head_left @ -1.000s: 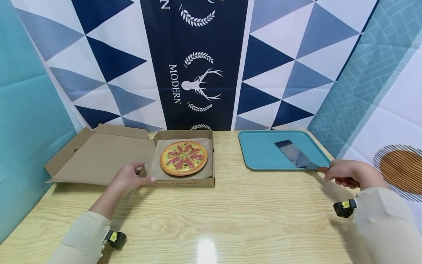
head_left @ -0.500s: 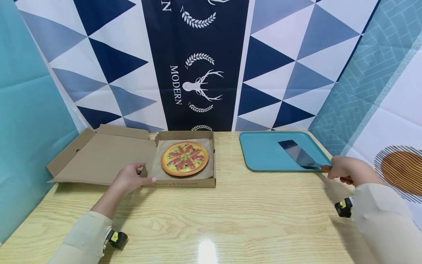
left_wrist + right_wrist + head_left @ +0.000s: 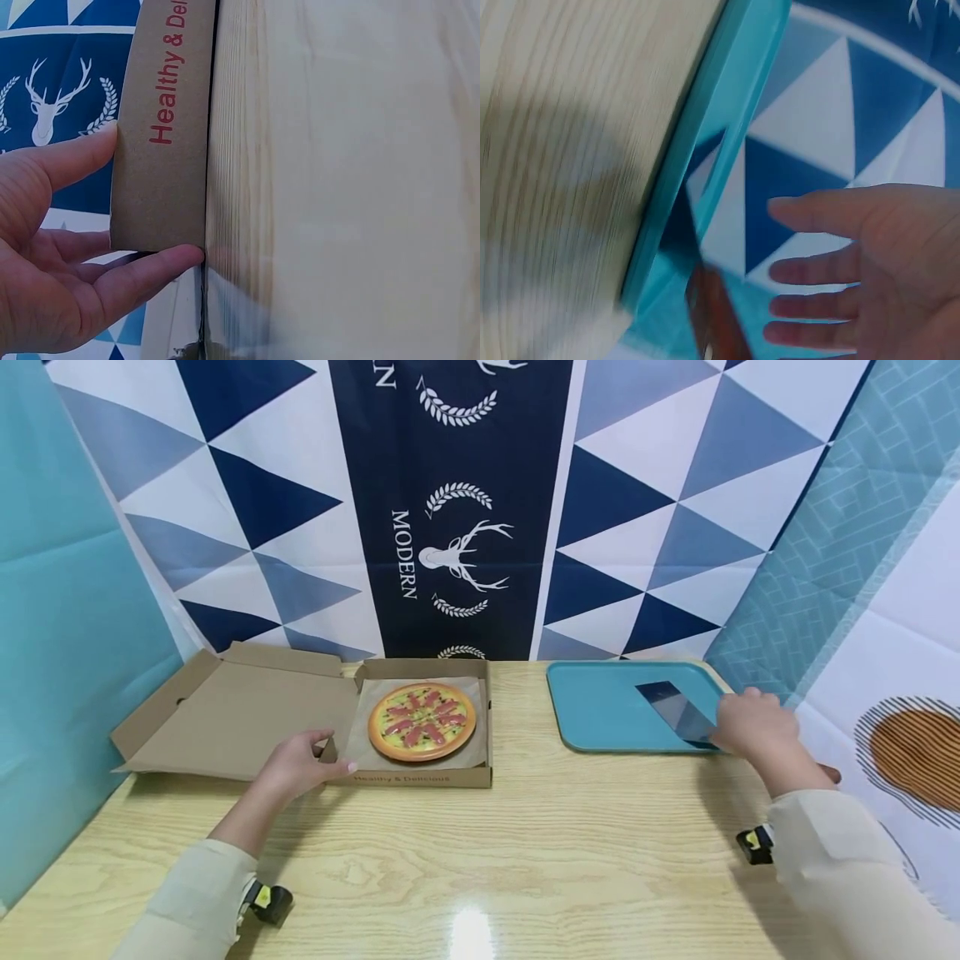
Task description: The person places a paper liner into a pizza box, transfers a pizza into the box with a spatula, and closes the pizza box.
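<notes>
My left hand holds the near left corner of an open cardboard pizza box. In the left wrist view its index fingertip touches the top edge of the front wall, and its thumb lies at the lower corner. Inside the box a round pizza lies on brown paper. A spatula with a flat metal blade rests on a teal tray, its wooden handle reaching past the rim. Beside that handle my right hand has its fingers straight and apart from it, as the right wrist view shows.
The box lid lies folded back to the left, near the teal side cloth. A patterned cloth hangs behind the light wooden table. Another cloth hangs at the right.
My right hand has let go of the spatula's handle and shifted up and left over it. The spatula's blade has settled slightly to the right on the tray. The left hand keeps its place.
</notes>
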`<state>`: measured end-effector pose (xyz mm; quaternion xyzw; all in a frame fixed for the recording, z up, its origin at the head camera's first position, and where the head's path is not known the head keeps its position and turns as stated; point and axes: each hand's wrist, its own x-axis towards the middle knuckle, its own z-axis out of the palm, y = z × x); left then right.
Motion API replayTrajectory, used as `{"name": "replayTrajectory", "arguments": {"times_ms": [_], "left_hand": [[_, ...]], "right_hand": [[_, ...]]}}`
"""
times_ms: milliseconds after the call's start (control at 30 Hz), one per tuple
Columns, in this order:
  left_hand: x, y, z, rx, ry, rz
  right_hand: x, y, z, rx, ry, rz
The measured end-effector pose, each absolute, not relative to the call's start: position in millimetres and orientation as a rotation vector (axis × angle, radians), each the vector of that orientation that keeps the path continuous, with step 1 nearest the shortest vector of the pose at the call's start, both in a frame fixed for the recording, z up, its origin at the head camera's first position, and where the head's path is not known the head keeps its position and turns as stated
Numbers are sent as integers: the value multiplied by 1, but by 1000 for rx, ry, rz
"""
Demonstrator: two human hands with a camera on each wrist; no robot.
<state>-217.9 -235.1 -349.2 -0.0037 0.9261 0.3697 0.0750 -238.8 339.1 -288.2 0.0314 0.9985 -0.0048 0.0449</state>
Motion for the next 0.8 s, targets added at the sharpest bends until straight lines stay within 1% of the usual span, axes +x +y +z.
{"name": "replayTrajectory", "arguments": {"times_ms": [133, 267, 500, 633, 800], "left_hand": [[-219, -234, -349, -22, 2781, 1128], [-218, -233, -348, -31, 2790, 1137], [-202, -241, -346, -121, 2785, 1260], [-191, -249, -343, -254, 2758, 1512], [-183, -265, -336, -605, 2746, 1814]], "right_hand": [[-241, 310, -296, -3, 3152, -93], [-243, 282, -305, -132, 3175, -287], [-253, 244, -323, -164, 3096, -724], [-262, 226, -335, -185, 3073, -865], [-272, 203, -346, -245, 3036, -961]]}}
